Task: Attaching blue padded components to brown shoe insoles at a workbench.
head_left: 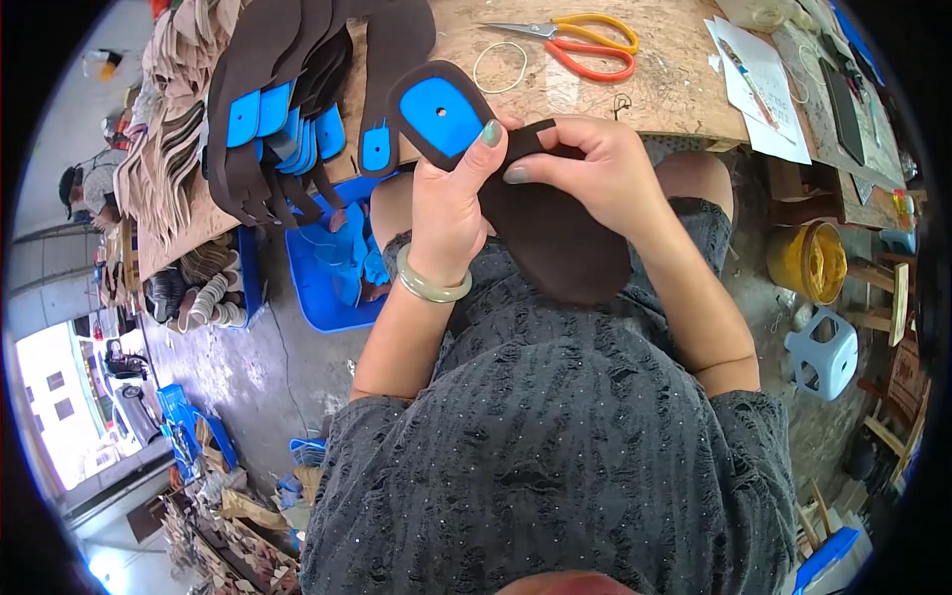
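A dark brown shoe insole [570,243] lies slantwise across both hands above my lap, its wide rounded end toward me. Its far end carries a bright blue heel patch [424,111] with a small hole. My left hand [446,213] is closed round the insole's left edge, thumb on top beside the blue patch. With thumb and fingers, my right hand [605,169] pinches a small dark brown strip [531,141] at the insole's middle. Whether this strip is joined to the insole I cannot tell.
Stacked brown insoles [268,59] with blue patches cover the wooden table's [684,94] left part. Scissors [585,40] and a rubber band [500,66] lie beyond my hands. A blue bin [317,307] stands below left; a yellow bucket [808,263] and blue stool [825,354] stand right.
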`<control>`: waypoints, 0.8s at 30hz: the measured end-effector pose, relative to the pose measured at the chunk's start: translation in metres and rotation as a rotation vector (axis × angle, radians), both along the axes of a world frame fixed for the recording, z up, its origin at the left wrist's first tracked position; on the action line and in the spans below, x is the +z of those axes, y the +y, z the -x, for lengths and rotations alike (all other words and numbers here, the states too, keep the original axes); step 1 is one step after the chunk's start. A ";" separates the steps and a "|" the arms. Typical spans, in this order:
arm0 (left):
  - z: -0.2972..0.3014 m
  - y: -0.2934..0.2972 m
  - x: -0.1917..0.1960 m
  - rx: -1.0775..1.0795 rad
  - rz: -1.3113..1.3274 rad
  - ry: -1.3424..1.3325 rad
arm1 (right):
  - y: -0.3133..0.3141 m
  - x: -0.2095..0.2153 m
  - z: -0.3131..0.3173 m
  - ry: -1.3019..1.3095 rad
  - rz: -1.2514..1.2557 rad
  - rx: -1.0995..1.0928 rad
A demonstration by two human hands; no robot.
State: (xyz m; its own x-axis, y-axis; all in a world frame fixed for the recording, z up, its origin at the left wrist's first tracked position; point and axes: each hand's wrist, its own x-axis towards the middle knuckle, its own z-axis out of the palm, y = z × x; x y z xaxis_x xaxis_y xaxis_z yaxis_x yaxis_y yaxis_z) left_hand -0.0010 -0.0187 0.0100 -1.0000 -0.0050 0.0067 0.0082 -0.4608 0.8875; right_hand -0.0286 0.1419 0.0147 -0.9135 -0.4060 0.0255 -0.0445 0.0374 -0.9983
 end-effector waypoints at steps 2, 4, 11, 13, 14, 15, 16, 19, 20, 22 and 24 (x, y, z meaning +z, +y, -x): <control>-0.001 -0.001 0.001 0.005 0.039 0.012 | 0.000 0.000 0.004 -0.052 0.025 0.055; -0.002 -0.003 0.002 0.005 0.051 0.036 | -0.002 -0.001 0.005 -0.041 0.089 0.055; 0.001 -0.011 -0.003 -0.007 0.116 0.184 | -0.008 -0.007 0.011 -0.225 0.299 0.148; 0.004 -0.012 -0.005 -0.002 0.139 0.228 | -0.010 -0.013 0.015 -0.213 0.310 0.182; 0.005 -0.013 -0.006 0.008 0.160 0.270 | -0.010 -0.011 0.015 -0.213 0.311 0.184; 0.005 -0.015 -0.007 0.009 0.161 0.271 | -0.008 -0.008 0.015 -0.240 0.302 0.205; 0.005 -0.017 -0.008 -0.002 0.176 0.276 | -0.007 -0.005 0.015 -0.266 0.293 0.226; 0.005 -0.018 -0.007 0.056 0.227 0.248 | -0.011 0.001 0.009 -0.223 0.276 0.184; 0.005 -0.017 -0.005 0.116 0.258 0.213 | -0.011 0.000 0.008 -0.221 0.276 0.183; 0.005 -0.016 -0.003 0.131 0.278 0.187 | -0.013 -0.004 0.005 0.125 0.033 0.043; 0.004 -0.015 -0.002 0.150 0.302 0.158 | -0.016 -0.002 0.002 0.110 0.068 0.026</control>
State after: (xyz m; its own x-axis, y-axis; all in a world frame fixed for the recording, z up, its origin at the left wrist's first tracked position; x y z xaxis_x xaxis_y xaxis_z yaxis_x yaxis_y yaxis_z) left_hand -0.0049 -0.0342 0.0082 -0.9747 -0.1256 0.1847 0.2039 -0.1620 0.9655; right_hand -0.0303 0.1260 0.0131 -0.8928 -0.4236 0.1534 -0.1542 -0.0327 -0.9875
